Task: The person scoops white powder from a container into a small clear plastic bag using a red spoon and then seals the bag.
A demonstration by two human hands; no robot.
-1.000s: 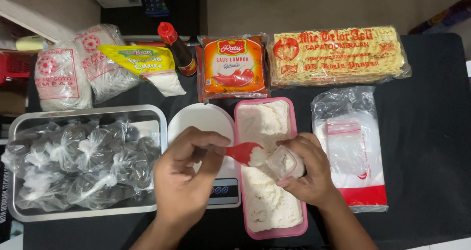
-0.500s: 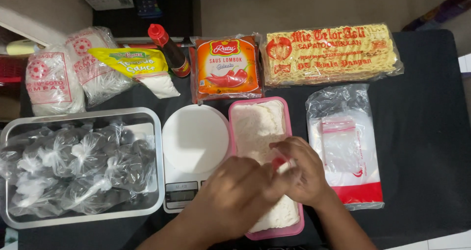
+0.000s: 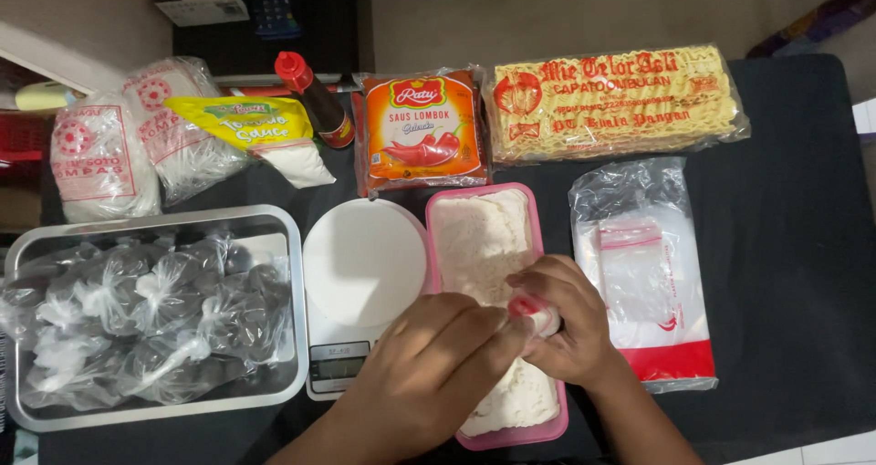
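Over a pink rectangular container (image 3: 538, 246) of white powder (image 3: 479, 241), my two hands meet. My right hand (image 3: 568, 323) grips a small clear plastic bag (image 3: 545, 319) partly filled with white powder. My left hand (image 3: 429, 369) holds a small red scoop (image 3: 522, 307) with its tip at the bag's mouth. Most of the scoop and bag is hidden by my fingers. A white kitchen scale (image 3: 363, 273) with a round platform and a small display stands just left of the container.
A metal tray (image 3: 297, 337) at the left holds several knotted clear bags. Along the back lie white noodle bags (image 3: 109, 150), a yellow sauce pouch (image 3: 242, 123), a red-capped bottle (image 3: 315, 100), an orange sauce pack (image 3: 422, 132) and a yellow noodle pack (image 3: 616, 100). A stack of zip bags (image 3: 639, 273) lies right.
My left hand swung from above the scale across to the right hand with the red scoop. The scale's platform is now uncovered. Both hands sit lower over the container.
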